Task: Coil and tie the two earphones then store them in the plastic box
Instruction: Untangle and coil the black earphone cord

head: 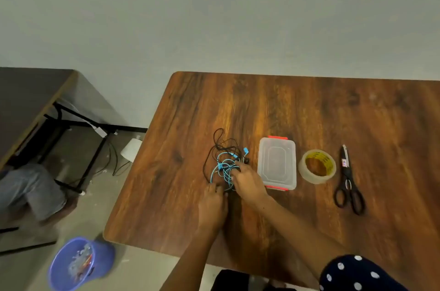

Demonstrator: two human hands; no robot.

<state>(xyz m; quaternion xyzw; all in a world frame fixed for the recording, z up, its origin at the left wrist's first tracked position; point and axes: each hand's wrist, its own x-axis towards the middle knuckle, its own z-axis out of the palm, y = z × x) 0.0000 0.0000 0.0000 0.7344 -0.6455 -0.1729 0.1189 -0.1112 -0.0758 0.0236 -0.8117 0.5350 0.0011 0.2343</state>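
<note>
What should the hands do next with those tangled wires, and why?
Probably pull the blue earphone free of the black earphone. The two lie tangled in one heap on the table, both hands, left and right, are at it, and neither is coiled yet.

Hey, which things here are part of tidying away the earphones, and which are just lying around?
For the job: blue earphones, black earphones, plastic box, likely tape roll and scissors for tying.

Lying about: purple bucket on the floor, dark side table.
</note>
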